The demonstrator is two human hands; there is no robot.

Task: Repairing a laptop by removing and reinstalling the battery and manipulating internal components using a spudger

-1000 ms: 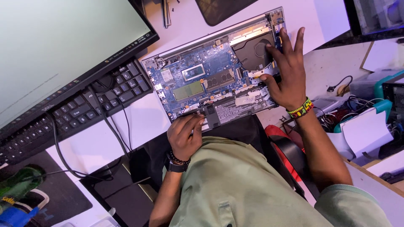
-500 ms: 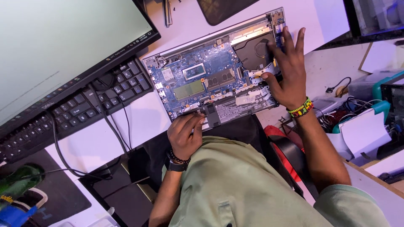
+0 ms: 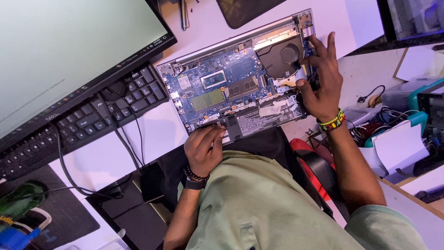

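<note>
1. One opened silver laptop (image 3: pixel 240 83), its bottom cover off and its blue circuit board facing up, lies at an angle on the white desk (image 3: pixel 152 134), just right of the keyboard and in front of the person.
2. Inside it, a round black cooling fan (image 3: pixel 282 58) sits at the far right corner, and a flat black battery (image 3: pixel 259 122) runs along the near edge.
3. The right hand (image 3: pixel 321 83) rests on the laptop's right end beside the fan, fingers spread and reaching upward, the thumb bent in towards the board; whether it pinches anything I cannot tell. A beaded green, yellow and red wristband circles that wrist.
4. The left hand (image 3: pixel 203 148) lies on the laptop's near edge at the battery's left end, fingers held together and curled down onto the casing. A black watch and a dark bead bracelet sit on that wrist.
5. A black keyboard (image 3: pixel 83 120) lies to the left, partly under a large monitor (image 3: pixel 69 51) with a pale screen.
6. Black cables (image 3: pixel 120 134) trail from the keyboard across the desk.
7. Tangled wires and white papers (image 3: pixel 400 148) crowd the right side.
</note>
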